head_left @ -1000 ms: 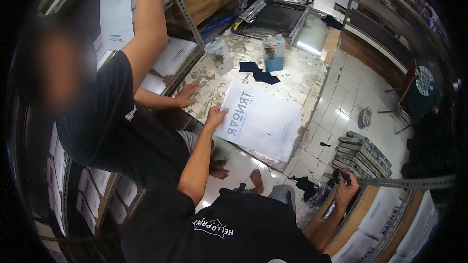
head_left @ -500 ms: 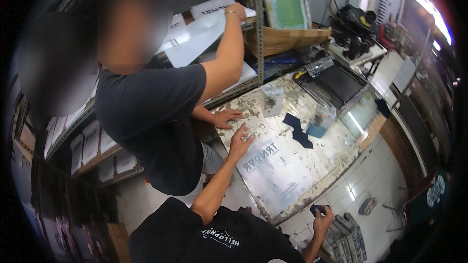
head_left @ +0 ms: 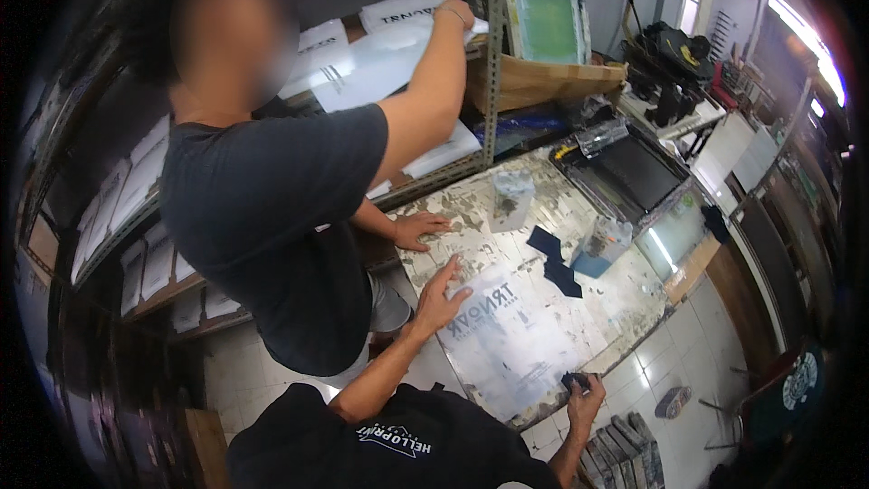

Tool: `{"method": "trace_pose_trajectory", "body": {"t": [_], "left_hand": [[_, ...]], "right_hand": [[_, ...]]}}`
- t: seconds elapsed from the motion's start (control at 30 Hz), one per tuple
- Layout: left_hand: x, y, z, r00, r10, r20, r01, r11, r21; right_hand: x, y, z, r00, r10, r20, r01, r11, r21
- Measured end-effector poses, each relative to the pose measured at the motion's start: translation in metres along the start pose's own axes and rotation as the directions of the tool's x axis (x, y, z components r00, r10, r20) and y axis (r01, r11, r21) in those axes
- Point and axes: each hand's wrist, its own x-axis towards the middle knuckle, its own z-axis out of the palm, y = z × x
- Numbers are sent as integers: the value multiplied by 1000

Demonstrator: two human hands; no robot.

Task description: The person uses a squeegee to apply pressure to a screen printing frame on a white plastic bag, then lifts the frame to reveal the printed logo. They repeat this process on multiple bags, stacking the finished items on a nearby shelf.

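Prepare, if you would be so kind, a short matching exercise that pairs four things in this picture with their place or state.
Things:
1. right hand
2. left hand
3. printed sheet
4. green-panelled frame

Place or state:
A. lying flat on the worktable
B. upright behind brown cardboard
C. gripping a small dark object
D. open, at the sheet's left edge

Right pairs: 1-C, 2-D, 3-A, 4-B
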Motion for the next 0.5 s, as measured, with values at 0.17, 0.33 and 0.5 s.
{"method": "trace_pose_trajectory", "body": {"t": [0.17, 0.33, 0.5], "left_hand": [[-56, -40, 30, 962, 180, 204, -241, 913, 330], [-82, -49, 43, 921, -69, 383, -162, 827, 538], [-82, -61, 47, 899, -71, 431, -205, 803, 559]], "right_hand": [[-1, 14, -1, 1000, 16, -26, -18, 996, -90], [-10, -5, -14, 992, 99, -79, -107, 988, -108], [-9, 11, -16, 995, 47, -84, -56, 992, -115]]}}
